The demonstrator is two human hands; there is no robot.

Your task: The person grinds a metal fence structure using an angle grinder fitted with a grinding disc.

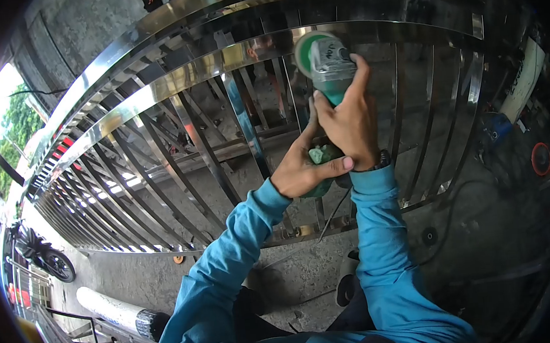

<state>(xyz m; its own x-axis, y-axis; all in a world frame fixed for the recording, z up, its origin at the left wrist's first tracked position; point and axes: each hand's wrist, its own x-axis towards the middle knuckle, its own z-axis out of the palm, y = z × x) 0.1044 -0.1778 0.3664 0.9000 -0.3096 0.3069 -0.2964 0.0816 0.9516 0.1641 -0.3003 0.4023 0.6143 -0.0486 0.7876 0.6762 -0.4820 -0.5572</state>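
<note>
A green and grey angle grinder (332, 62) with a round green-and-white polishing pad (305, 53) is up at the top rail (260, 44) of a shiny metal railing. My right hand (349, 115) is closed round the grinder just behind its head, the index finger along its side. Lower down, my left hand (307, 163) wraps the rear of the tool, thumb laid across it toward my right wrist. A pale green lump (317, 154) shows between the left thumb and fingers. The grinder's middle is hidden by my hands.
Upright bars (241, 120) of the railing stand close before me, a second curved rail (150, 27) behind. A dark cord (334, 217) hangs below my hands. To the left are a motorcycle (42, 255) and a white cylinder (115, 309); an orange ring (542, 159) is at the right.
</note>
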